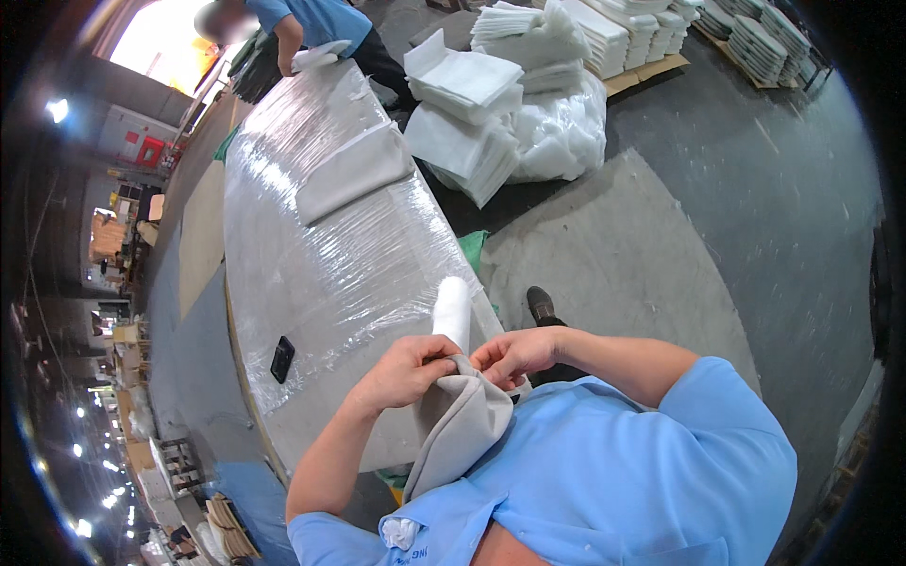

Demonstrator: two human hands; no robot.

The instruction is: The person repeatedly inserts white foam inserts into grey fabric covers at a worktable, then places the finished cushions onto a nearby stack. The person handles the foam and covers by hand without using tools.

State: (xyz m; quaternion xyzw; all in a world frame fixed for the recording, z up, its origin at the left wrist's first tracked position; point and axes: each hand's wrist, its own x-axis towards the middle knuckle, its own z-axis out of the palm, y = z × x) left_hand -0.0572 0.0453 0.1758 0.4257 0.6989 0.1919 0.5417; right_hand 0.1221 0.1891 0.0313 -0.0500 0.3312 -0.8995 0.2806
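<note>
A grey fabric cover (462, 429) with a seam along it hangs close to my body, bunched at its upper edge. My left hand (408, 370) pinches that edge from the left. Close beside it, my right hand (514, 358) grips the same edge with thumb and fingers together. Just beyond my hands a white roll (452, 313) lies on the plastic-wrapped table (330, 264). Farther up the table rests another folded grey cover (357, 173). What lies inside the bunched cloth between my fingertips is hidden.
A black phone (282, 359) lies at the table's left. Beyond the table's right side stand stacked white sheets (462, 80) and a plastic-wrapped bundle (562, 132). Another person (316, 28) in a blue shirt works at the far end. More stacks (755, 42) stand far right.
</note>
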